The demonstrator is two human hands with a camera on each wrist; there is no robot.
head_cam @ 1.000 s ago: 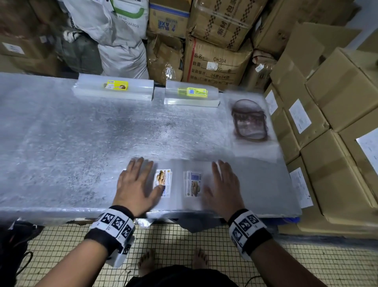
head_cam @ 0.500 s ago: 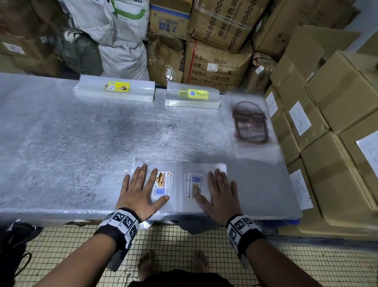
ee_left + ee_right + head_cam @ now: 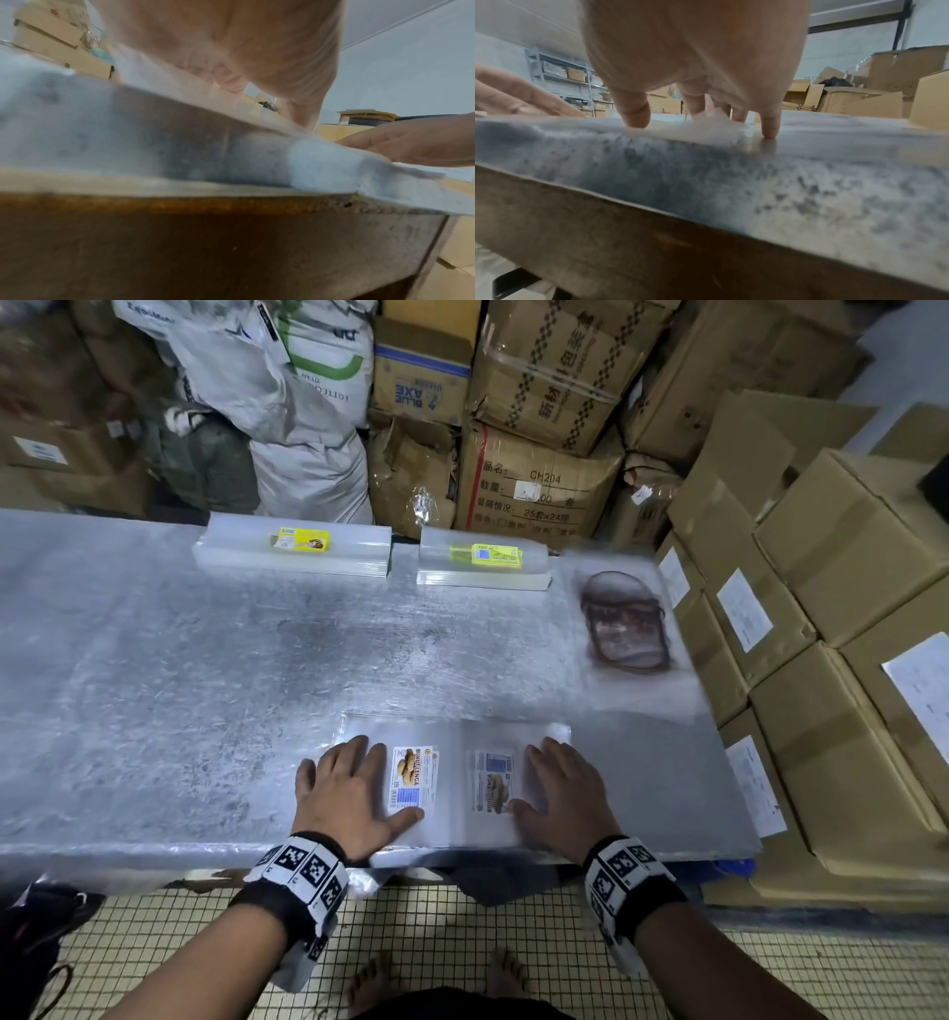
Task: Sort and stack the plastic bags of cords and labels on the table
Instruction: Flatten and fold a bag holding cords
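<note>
Both hands, left hand (image 3: 345, 793) and right hand (image 3: 564, 796), lie flat with fingers spread on the labelled plastic bags (image 3: 454, 780) at the table (image 3: 154, 685) front edge (probably squaring the stack).

Stacked cardboard boxes (image 3: 847, 541) and white sacks (image 3: 303, 403) behind — small-tiled floor (image 3: 452, 932), metal shelving (image 3: 559, 79).

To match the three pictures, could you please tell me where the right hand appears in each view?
Head: right hand, low and right of centre, flat on the clear bags.
Left wrist: at the right edge.
Right wrist: top centre, fingertips down.
Shared landmark: the table's near edge.
</note>
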